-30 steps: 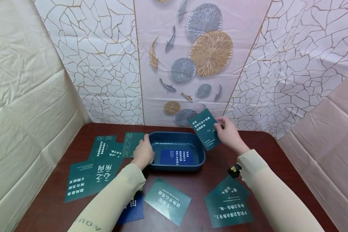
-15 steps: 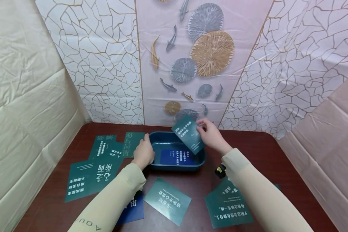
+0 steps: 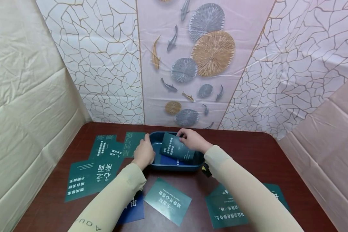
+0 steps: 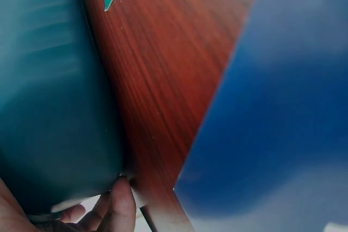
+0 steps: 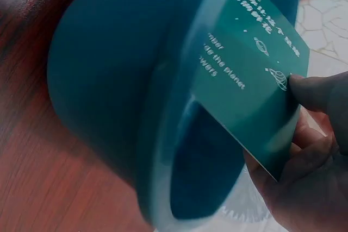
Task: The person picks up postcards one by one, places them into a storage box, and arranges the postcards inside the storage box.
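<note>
A dark teal, round-cornered plastic basin stands near the table's back edge. My left hand holds its left end, and in the left wrist view the fingers curl at the basin's edge. Between thumb and fingers my right hand pinches a green printed card by one edge. The card is tilted within the basin's opening, white lettering and small planet drawings facing up. Beneath it a blue card lies on the basin floor, mostly covered.
Several overlapping green cards lie on the table left of the basin. In front are a pale green card and a blue card partly under the left sleeve. More green cards lie under the right forearm. Patterned cloth hangs behind.
My right hand has moved left and down, carrying the green card from right of the basin into its opening. The left hand stays at the basin's left end.
</note>
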`<state>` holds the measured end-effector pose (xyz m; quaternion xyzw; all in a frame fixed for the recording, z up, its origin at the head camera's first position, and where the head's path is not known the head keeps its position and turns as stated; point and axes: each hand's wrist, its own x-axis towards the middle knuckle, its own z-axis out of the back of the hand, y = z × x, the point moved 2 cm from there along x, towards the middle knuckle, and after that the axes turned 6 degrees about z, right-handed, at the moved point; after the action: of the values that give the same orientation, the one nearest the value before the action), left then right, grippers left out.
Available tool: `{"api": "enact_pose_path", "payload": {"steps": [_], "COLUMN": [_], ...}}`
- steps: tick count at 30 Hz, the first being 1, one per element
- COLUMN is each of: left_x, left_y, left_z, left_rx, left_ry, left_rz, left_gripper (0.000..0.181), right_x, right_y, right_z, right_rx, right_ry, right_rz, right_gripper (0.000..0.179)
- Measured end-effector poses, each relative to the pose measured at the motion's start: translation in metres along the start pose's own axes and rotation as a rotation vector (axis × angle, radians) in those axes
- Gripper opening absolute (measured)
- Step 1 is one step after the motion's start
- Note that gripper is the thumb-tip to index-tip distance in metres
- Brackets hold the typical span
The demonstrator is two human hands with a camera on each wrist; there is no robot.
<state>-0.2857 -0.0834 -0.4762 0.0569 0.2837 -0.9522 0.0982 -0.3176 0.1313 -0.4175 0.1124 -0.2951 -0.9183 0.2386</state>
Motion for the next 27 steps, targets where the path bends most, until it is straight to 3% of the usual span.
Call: {"api": "enact_pose_path", "payload": {"steps": [12,27], "left_x": [-0.001,-0.001], "left_y": [0.001,0.0], "left_z": [0.0,0.0], "left_rx": [-0.011,-0.004], "left_ry": [-0.008,0.005], "left_rz": [-0.001,-0.008], "left_gripper": [0.076,0.076], "right_x": [0.013,0.01], "right_y": [-0.004,-0.008], "right_z": [-0.023,-0.039], "right_rx": [-0.171,-0.308], "right_ry": [0.072,0.151], "right_rz": [-0.105,-0.095], "right_gripper": [0.036,0.038]}}
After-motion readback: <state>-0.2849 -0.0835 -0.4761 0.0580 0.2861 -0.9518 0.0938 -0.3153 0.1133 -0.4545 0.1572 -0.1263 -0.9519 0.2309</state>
